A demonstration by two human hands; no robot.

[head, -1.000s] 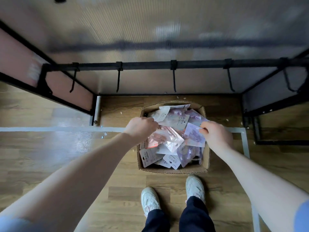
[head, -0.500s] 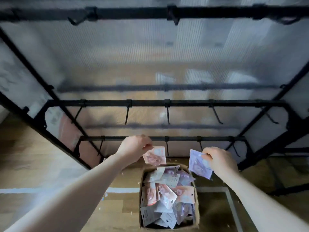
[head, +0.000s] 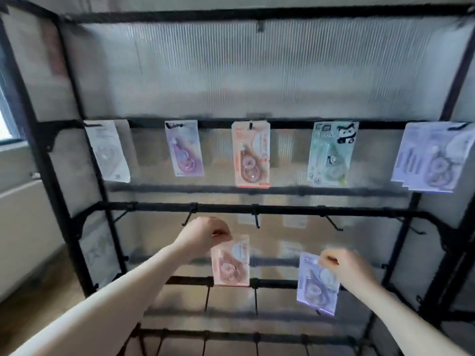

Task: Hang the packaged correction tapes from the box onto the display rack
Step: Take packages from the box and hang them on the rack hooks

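Observation:
My left hand (head: 203,233) pinches the top of a pink packaged correction tape (head: 231,263), which dangles below the second rail (head: 282,209) of the black display rack (head: 51,150). In my right hand (head: 347,268) a purple packaged correction tape (head: 317,283) hangs by its top corner, lower and to the right. Bare hooks (head: 255,219) stick out from the second rail. On the rail above hang several packages: white (head: 108,150), purple (head: 183,147), pink (head: 250,152), green (head: 331,152) and lilac (head: 434,155). The box is out of view.
The rack has a ribbed translucent back panel (head: 257,73) and more hook rails (head: 257,282) lower down. A white wall and window edge (head: 15,163) lie to the left, with wooden floor (head: 38,304) below.
My view has swung up from the box to the rack's upper rows. Both hands have risen from the box, each carrying a package, to just under the second rail.

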